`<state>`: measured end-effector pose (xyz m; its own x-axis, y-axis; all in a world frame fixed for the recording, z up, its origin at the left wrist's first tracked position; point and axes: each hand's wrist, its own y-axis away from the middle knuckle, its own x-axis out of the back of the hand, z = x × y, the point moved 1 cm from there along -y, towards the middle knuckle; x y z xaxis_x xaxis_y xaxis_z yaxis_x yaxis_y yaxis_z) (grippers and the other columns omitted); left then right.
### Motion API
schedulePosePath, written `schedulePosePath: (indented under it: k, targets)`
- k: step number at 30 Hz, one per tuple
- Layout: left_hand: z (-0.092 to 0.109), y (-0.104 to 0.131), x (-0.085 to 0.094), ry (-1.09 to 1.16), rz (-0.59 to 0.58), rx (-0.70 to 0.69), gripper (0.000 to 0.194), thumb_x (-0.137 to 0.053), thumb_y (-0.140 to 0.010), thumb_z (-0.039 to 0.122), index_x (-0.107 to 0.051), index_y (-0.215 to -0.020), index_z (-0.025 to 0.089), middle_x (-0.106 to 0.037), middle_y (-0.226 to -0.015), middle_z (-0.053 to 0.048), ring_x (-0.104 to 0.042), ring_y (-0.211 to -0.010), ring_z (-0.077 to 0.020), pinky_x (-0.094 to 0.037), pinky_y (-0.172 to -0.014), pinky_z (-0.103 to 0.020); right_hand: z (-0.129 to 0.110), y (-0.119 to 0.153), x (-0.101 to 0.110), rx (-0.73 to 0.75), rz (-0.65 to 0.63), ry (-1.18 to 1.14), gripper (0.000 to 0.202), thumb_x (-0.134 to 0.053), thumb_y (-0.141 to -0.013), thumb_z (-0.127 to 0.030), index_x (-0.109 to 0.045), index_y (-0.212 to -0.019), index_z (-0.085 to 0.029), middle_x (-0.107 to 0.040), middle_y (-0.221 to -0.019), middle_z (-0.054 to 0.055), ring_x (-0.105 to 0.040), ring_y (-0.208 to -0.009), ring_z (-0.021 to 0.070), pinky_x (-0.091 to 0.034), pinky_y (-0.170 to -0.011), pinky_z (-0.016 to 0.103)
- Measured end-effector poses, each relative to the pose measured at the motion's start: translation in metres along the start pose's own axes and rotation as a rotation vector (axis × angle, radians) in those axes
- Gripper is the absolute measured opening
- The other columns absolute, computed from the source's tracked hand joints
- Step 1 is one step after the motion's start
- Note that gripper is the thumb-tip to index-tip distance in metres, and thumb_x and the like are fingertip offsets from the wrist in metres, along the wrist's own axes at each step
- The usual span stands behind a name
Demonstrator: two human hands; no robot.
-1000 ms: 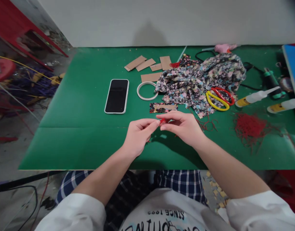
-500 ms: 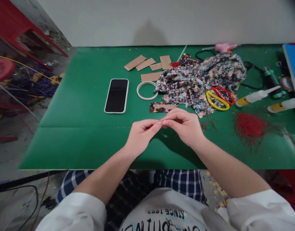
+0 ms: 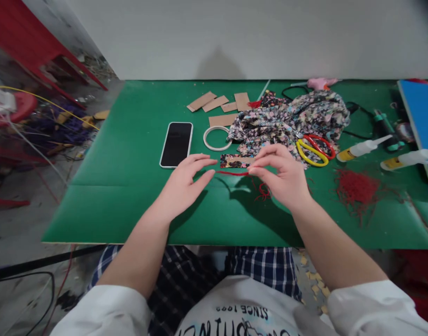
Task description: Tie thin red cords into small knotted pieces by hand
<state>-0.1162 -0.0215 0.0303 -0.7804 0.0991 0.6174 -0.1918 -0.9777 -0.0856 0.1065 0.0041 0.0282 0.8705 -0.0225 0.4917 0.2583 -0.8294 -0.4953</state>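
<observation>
Between the fingertips of my right hand [image 3: 279, 175] is pinched a length of red thread [image 3: 233, 173]. It stretches left toward my left hand [image 3: 186, 184], whose thumb and fingers are apart around the thread's free end. More red strands [image 3: 264, 190] dangle below my right fingers. Just beyond the thread lies a cardboard strip edged with dark floral fabric [image 3: 231, 161], its right end partly hidden by my right hand. A bundle of loose red threads [image 3: 357, 186] rests on the green table to the right.
A phone [image 3: 177, 144] and a tape roll [image 3: 217, 138] lie at left centre. Cardboard pieces [image 3: 219, 120] are behind. Crumpled floral fabric [image 3: 291, 114], scissors [image 3: 315, 151], glue bottles [image 3: 361, 148] and a pink glue gun [image 3: 321, 84] occupy the right side.
My hands were together at the fingertips and have moved apart. The left hand has opened and shifted left, while the red thread now shows stretched out from the right hand.
</observation>
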Motion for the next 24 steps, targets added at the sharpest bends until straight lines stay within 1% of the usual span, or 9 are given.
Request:
schedulePosePath:
  k: [2, 4, 8, 10, 13, 15, 18, 21, 24]
  targets:
    - [0.008, 0.003, -0.005, 0.240, 0.010, -0.052, 0.037, -0.052, -0.087, 0.037, -0.060, -0.118, 0.020, -0.057, -0.127, -0.009, -0.049, -0.121, -0.0213, -0.038, -0.104, -0.036, -0.014, -0.002, -0.003, 0.086, -0.108, 0.055, 0.004, -0.067, -0.078, -0.024, -0.069, -0.075, -0.023, -0.060, -0.091, 0.003, -0.056, -0.094, 0.0182, -0.044, -0.089, 0.038]
    - [0.017, 0.006, -0.016, 0.522, -0.083, -0.061, 0.041, -0.052, -0.087, 0.039, -0.056, -0.124, 0.022, -0.056, -0.129, -0.008, -0.052, -0.120, -0.0205, -0.042, -0.101, -0.034, -0.027, -0.005, -0.008, 0.147, -0.160, 0.067, 0.007, -0.065, -0.080, -0.025, -0.068, -0.074, -0.023, -0.061, -0.092, 0.004, -0.055, -0.096, 0.0192, -0.043, -0.089, 0.039]
    - [0.026, 0.010, -0.031, 0.830, -0.065, 0.062, 0.053, -0.056, -0.084, 0.043, -0.048, -0.133, 0.024, -0.066, -0.110, -0.008, -0.064, -0.091, -0.0157, -0.052, -0.074, -0.025, -0.038, -0.013, -0.019, 0.166, -0.156, 0.069, 0.008, -0.062, -0.081, -0.024, -0.067, -0.075, -0.024, -0.060, -0.093, 0.005, -0.053, -0.098, 0.0206, -0.043, -0.088, 0.040]
    - [0.027, 0.011, -0.031, 0.834, -0.042, 0.150, 0.055, -0.060, -0.081, 0.044, -0.052, -0.130, 0.022, -0.069, -0.095, -0.006, -0.062, -0.073, -0.0122, -0.047, -0.055, -0.019, -0.036, -0.015, -0.024, 0.142, -0.142, 0.060, 0.007, -0.062, -0.081, -0.023, -0.066, -0.075, -0.024, -0.060, -0.091, 0.004, -0.054, -0.096, 0.0207, -0.042, -0.088, 0.040]
    - [0.026, 0.011, -0.027, 0.759, 0.044, 0.233, 0.041, -0.065, -0.076, 0.043, -0.067, -0.108, 0.017, -0.067, -0.081, -0.004, -0.051, -0.057, -0.0070, -0.034, -0.043, -0.017, -0.030, -0.015, -0.031, 0.070, -0.139, -0.012, 0.007, -0.063, -0.079, -0.020, -0.066, -0.074, -0.023, -0.059, -0.090, 0.004, -0.055, -0.094, 0.0202, -0.044, -0.086, 0.041]
    - [0.022, 0.011, -0.024, 0.752, 0.052, 0.265, 0.034, -0.065, -0.076, 0.043, -0.071, -0.096, 0.016, -0.065, -0.074, -0.002, -0.040, -0.048, -0.0041, -0.030, -0.040, -0.018, -0.026, -0.014, -0.035, 0.011, -0.142, -0.089, 0.007, -0.063, -0.079, -0.020, -0.066, -0.074, -0.022, -0.058, -0.089, 0.004, -0.056, -0.091, 0.0188, -0.045, -0.084, 0.039]
    - [0.016, 0.009, -0.023, 0.857, -0.035, 0.292, 0.035, -0.060, -0.079, 0.046, -0.071, -0.082, 0.013, -0.061, -0.067, -0.002, -0.030, -0.044, -0.0027, -0.024, -0.039, -0.019, -0.023, -0.011, -0.037, -0.065, -0.148, -0.188, 0.007, -0.064, -0.079, -0.022, -0.066, -0.072, -0.021, -0.057, -0.087, 0.003, -0.057, -0.088, 0.0163, -0.046, -0.083, 0.036]
    - [0.013, 0.008, -0.020, 0.892, -0.130, 0.313, 0.033, -0.062, -0.078, 0.044, -0.071, -0.081, 0.012, -0.061, -0.069, -0.003, -0.034, -0.047, -0.0034, -0.026, -0.043, -0.019, -0.024, -0.009, -0.036, -0.102, -0.145, -0.235, 0.006, -0.066, -0.078, -0.022, -0.066, -0.072, -0.021, -0.058, -0.086, 0.002, -0.057, -0.087, 0.0147, -0.046, -0.085, 0.034]
    - [0.014, 0.010, -0.017, 0.807, -0.148, 0.323, 0.028, -0.064, -0.077, 0.041, -0.071, -0.083, 0.014, -0.062, -0.070, -0.002, -0.039, -0.049, -0.0042, -0.029, -0.045, -0.018, -0.028, -0.006, -0.034, -0.110, -0.118, -0.263, 0.004, -0.067, -0.077, -0.022, -0.067, -0.074, -0.022, -0.058, -0.087, 0.001, -0.057, -0.087, 0.0142, -0.046, -0.086, 0.034]
